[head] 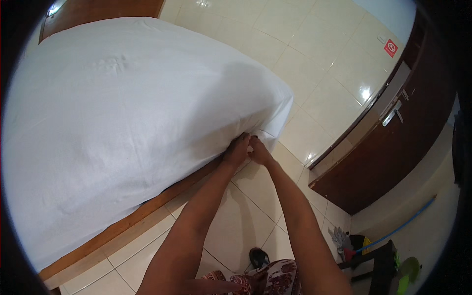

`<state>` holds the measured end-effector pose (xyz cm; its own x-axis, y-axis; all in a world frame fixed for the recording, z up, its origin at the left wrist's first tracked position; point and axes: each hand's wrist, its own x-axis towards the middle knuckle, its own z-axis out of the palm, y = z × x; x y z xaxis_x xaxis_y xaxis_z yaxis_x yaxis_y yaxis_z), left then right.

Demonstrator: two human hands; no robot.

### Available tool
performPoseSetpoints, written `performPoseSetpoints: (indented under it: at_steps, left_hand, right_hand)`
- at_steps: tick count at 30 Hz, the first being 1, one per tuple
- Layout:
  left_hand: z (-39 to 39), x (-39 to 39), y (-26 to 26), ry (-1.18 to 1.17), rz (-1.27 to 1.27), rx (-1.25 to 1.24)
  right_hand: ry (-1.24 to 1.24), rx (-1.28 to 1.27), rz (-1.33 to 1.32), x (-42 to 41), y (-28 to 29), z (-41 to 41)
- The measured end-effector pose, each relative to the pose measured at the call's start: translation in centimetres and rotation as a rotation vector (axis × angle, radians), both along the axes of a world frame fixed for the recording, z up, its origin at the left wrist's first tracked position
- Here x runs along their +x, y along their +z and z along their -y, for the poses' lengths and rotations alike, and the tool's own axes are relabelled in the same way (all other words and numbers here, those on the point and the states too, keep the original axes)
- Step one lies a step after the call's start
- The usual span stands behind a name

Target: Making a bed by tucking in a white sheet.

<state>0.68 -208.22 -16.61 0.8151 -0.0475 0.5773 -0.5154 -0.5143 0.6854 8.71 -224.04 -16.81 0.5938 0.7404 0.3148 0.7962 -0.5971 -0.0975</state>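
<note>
A white sheet (140,99) lies over a mattress on a wooden bed frame (129,221). Both of my hands are close together at the side of the mattress, near its right-hand corner. My left hand (237,149) presses at the sheet's lower edge, fingers partly hidden by the cloth's shadow. My right hand (260,151) is just to the right of it, its fingers bent at the sheet's edge where the cloth hangs at the corner. The fingertips are too dark and small to tell how firmly each holds the cloth. Creases run from the hands towards the corner.
A dark wooden door (387,147) with a metal handle stands open at the right. A mop (341,239) with a blue pole leans by the wall, near a black stand (379,265). My shoe (259,257) is on the tiled floor (254,191) beside the bed.
</note>
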Motion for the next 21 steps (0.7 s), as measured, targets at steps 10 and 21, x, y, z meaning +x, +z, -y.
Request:
performPoseSetpoints:
  at_steps: [10,21]
  left_hand:
    - [0.7,-1.1,1.5,0.051,0.109,-0.02]
    - [1.4,-4.0,3.9,0.001,-0.16,0.439]
  right_hand:
    - [-0.484,0.41,0.346,0.1,1.3,3.0]
    - [0.206,0.279,0.124,10.7,9.6,9.5]
